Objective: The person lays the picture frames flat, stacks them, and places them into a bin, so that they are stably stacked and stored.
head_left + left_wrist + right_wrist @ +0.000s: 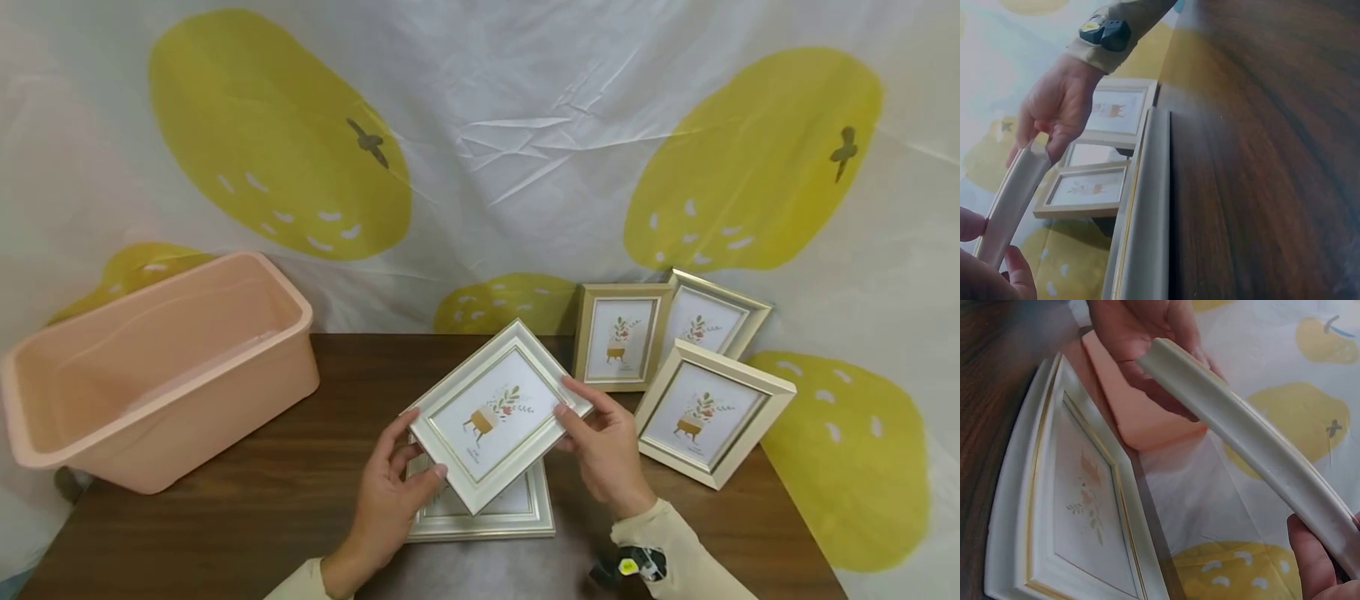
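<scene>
Pinching white frame (pixel 501 417) between left hand (pixel 390 492) and right hand (pixel 607 454), at opposite corners. On the left: gripping corner and lower edge, thumb on front rim, fingers curled behind, parted only by the frame's thickness. On the right: same sort of pinch, thumb on front rim, index along the edge, parted just as little.

Holding it up over lower frame (pixel 487 529), turned cornerwise, face towards the head camera, plant print (pixel 492 410) showing inside a gold line. Not touching lower frame, going by the gap in both wrist views. Lying flat on table (pixel 225 533) underneath, partly covered in the head view: that lower one.

At right, three more: tan frame (pixel 618 342) upright, rear frame (pixel 708 312) partly hidden behind it, cream frame (pixel 705 421) in front, turned cornerwise, near right hand. Can't tell if touching each other. At left, pink tub (pixel 225 400), well apart from both hands. Strapped at right wrist, over pale sleeve (pixel 686 554): black gadget (pixel 645 562). Behind it all, lemon-print cloth (pixel 517 167).
</scene>
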Available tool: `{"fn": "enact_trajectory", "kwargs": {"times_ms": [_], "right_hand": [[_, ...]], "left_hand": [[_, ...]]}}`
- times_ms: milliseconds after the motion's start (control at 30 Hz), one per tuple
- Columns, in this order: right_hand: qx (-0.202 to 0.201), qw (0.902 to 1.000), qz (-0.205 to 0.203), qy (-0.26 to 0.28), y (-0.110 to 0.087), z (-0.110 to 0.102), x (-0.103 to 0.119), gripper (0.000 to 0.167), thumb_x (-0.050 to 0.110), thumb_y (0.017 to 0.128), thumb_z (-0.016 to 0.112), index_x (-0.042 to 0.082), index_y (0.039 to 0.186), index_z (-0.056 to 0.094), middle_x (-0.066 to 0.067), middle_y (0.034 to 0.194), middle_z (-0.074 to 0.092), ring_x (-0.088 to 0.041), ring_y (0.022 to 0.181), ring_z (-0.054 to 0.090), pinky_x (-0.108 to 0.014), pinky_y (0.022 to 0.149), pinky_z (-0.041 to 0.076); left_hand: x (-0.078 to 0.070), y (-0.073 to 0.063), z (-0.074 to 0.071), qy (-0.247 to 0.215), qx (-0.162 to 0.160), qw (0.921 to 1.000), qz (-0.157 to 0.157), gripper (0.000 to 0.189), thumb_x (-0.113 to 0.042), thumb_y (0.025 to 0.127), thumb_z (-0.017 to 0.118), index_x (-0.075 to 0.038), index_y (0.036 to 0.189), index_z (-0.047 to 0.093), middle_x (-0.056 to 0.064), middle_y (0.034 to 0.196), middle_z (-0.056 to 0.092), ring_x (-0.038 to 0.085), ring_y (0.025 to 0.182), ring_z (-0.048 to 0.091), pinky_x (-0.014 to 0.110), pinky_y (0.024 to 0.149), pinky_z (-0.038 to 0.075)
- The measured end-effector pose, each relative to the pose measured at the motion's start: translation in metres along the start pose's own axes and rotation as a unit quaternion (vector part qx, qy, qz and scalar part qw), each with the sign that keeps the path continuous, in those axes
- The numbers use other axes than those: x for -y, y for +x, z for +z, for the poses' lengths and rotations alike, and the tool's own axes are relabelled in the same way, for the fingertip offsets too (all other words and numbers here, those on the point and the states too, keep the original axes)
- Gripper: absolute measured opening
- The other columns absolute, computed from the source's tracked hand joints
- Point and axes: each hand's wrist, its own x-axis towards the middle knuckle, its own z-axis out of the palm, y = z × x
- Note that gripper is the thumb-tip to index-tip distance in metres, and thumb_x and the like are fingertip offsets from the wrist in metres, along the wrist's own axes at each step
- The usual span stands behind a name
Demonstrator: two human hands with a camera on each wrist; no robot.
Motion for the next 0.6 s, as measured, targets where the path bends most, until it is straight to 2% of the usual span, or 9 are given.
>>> {"fn": "enact_trajectory", "kwargs": {"times_ms": [167, 333, 500, 600], "right_hand": [[0.029, 0.9995, -0.005, -0.007, -0.003, -0.002, 0.000, 0.052, -0.017, 0.093, 0.066, -0.006, 0.143, 0.060, -0.007, 0.111, 0.070, -0.019, 0.084, 0.079, -0.032, 0.064, 0.064], [0.061, 0.9964, -0.008, -0.057, -0.006, -0.004, 0.001, 0.059, -0.017, 0.092, 0.068, -0.008, 0.148, 0.052, -0.005, 0.116, 0.069, -0.020, 0.085, 0.078, -0.038, 0.063, 0.064], [0.096, 0.9876, -0.007, -0.124, -0.010, -0.006, 0.003, 0.054, -0.010, 0.094, 0.071, -0.008, 0.145, 0.054, -0.004, 0.110, 0.067, -0.016, 0.080, 0.076, -0.039, 0.060, 0.064], [0.111, 0.9819, -0.020, -0.152, -0.012, -0.008, 0.004, 0.048, -0.008, 0.095, 0.071, -0.010, 0.140, 0.057, -0.002, 0.110, 0.070, -0.011, 0.086, 0.072, -0.032, 0.065, 0.064]], "left_hand": [[-0.006, -0.001, -0.005, 0.003, 0.004, 1.0000, -0.001, 0.085, 0.014, 0.089, 0.073, -0.014, 0.161, 0.039, 0.016, 0.147, 0.044, 0.014, 0.117, 0.062, 0.021, 0.081, 0.059], [-0.009, 0.000, -0.009, 0.006, -0.011, 0.9999, -0.004, 0.084, 0.016, 0.089, 0.071, -0.014, 0.161, 0.039, 0.016, 0.143, 0.045, 0.016, 0.114, 0.064, 0.022, 0.083, 0.060], [-0.012, 0.003, -0.014, 0.016, -0.022, 0.9996, -0.005, 0.083, 0.019, 0.089, 0.067, -0.013, 0.160, 0.040, 0.015, 0.142, 0.049, 0.017, 0.109, 0.064, 0.022, 0.082, 0.060], [-0.015, 0.004, -0.019, 0.019, -0.018, 0.9996, -0.014, 0.083, 0.021, 0.088, 0.064, -0.011, 0.161, 0.039, 0.015, 0.144, 0.050, 0.017, 0.108, 0.064, 0.023, 0.082, 0.059]]}}
